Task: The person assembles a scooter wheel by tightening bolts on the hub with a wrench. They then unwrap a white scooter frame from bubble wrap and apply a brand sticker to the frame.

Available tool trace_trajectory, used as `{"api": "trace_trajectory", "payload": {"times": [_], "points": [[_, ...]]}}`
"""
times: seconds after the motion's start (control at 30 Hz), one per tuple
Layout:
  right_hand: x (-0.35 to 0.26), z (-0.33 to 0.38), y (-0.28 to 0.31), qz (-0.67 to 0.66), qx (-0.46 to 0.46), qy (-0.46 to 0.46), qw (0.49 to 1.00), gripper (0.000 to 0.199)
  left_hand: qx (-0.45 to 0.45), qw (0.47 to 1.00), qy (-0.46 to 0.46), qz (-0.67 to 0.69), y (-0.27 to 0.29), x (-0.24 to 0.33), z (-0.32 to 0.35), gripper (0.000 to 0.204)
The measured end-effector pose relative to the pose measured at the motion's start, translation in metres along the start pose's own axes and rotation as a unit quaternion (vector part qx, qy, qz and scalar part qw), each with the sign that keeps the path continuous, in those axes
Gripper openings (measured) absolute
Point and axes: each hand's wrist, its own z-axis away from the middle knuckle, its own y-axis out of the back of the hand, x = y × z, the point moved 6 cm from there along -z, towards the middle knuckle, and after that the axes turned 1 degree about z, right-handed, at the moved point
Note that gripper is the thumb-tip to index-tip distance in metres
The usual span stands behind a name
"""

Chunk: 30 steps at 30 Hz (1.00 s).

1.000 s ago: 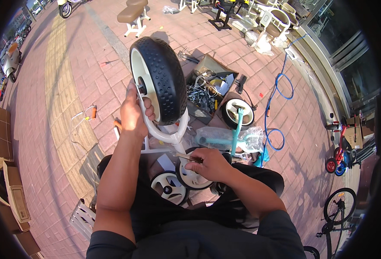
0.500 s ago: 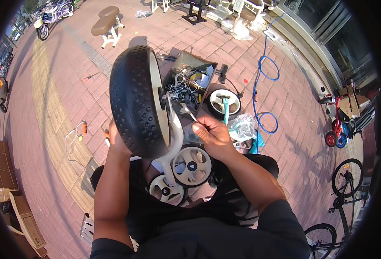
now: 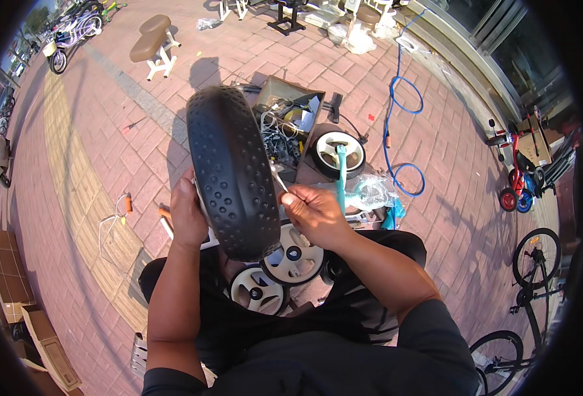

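Observation:
A wheel with a thick black dimpled tyre [image 3: 233, 175] stands upright in front of me, its tread facing me. My left hand [image 3: 188, 211] is closed on its left side, with the fingertips partly hidden behind it. Beside its right side, my right hand [image 3: 312, 212] pinches a slim silver wrench [image 3: 280, 179]; the tyre hides what the wrench's far end touches. Below, between my legs, are a cream three-spoked wheel [image 3: 309, 253] and a second cream wheel [image 3: 256, 290].
Beyond the tyre sits an open toolbox [image 3: 283, 86] full of loose metal parts. Right of it lie a cream-rimmed wheel [image 3: 337, 140], a turquoise part [image 3: 341, 178] and clear plastic wrap [image 3: 374, 191]. A blue hose [image 3: 388, 125] snakes over the paving. A brown-padded bench [image 3: 149, 47] stands far left.
The wheel has turned so its tread faces me and its cream rim and the white fork are now mostly hidden. My right hand has shifted slightly left and down with the wrench.

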Motion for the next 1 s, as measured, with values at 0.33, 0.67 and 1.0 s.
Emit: {"api": "trace_trajectory", "payload": {"times": [0.33, 0.67, 1.0], "points": [[-0.033, 0.018, -0.02, 0.259, 0.107, 0.286, 0.917, 0.024, 0.12, 0.967, 0.129, 0.184, 0.023, -0.072, 0.013, 0.053], [-0.043, 0.026, -0.016, 0.32, 0.122, 0.379, 0.86, 0.023, 0.153, 0.976, 0.144, 0.063, 0.002, -0.042, 0.018, 0.058], [-0.036, 0.035, -0.018, 0.299, 0.145, 0.334, 0.882, 0.022, -0.139, 0.944, 0.086, 0.286, -0.026, -0.029, 0.022, 0.035]]}}
